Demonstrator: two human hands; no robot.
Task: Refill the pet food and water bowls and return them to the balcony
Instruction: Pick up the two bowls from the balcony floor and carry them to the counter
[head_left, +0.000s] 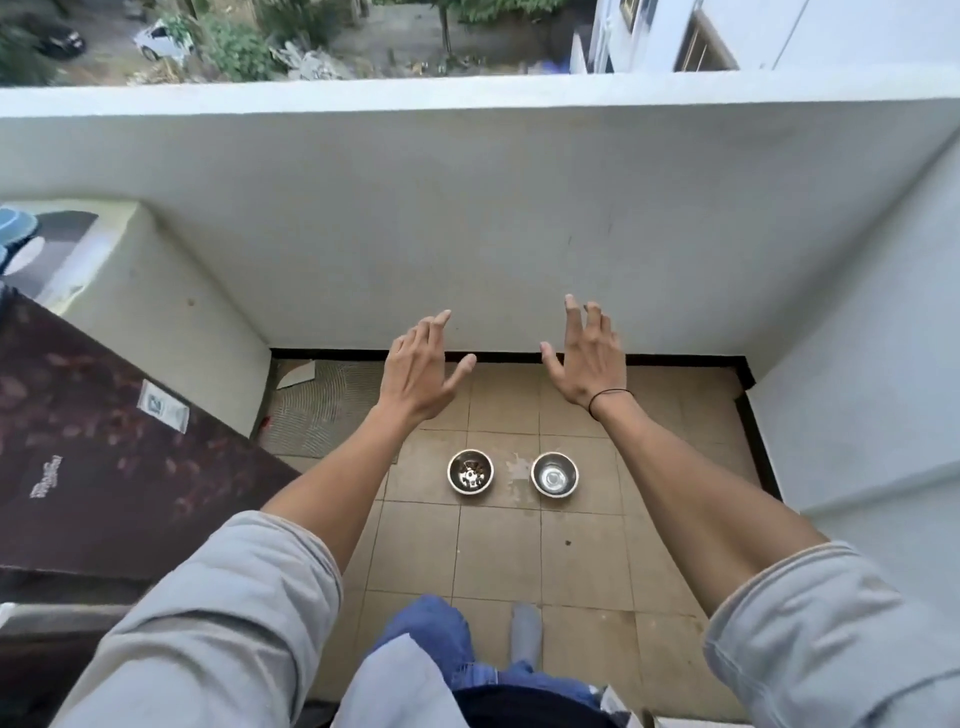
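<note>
Two steel bowls sit on the tan tiled balcony floor (498, 551), side by side and apart, roughly in the middle of the floor. The left bowl (470, 471) holds dark bits of pet food; the right bowl (554, 474) looks shiny inside, and whether it holds water is hard to tell. A pale wet-looking patch (515, 467) marks the tile between them. Both hands are raised in the air above and beyond the bowls, touching neither. The left hand (422, 371) has its fingers spread and its grip released, holding nothing. The right hand (584, 358) is likewise spread and empty, with a thin dark band (605, 397) around the wrist. Rolled grey sleeves (223, 613) cover the upper arms. Near the bottom edge, a blue-trousered leg (436, 631) and a grey-socked foot (525, 631) stand on the tiles. A white parapet wall (467, 208) closes the far side, with a street and greenery below it. At left leans a dark maroon patterned panel (104, 441).
</note>
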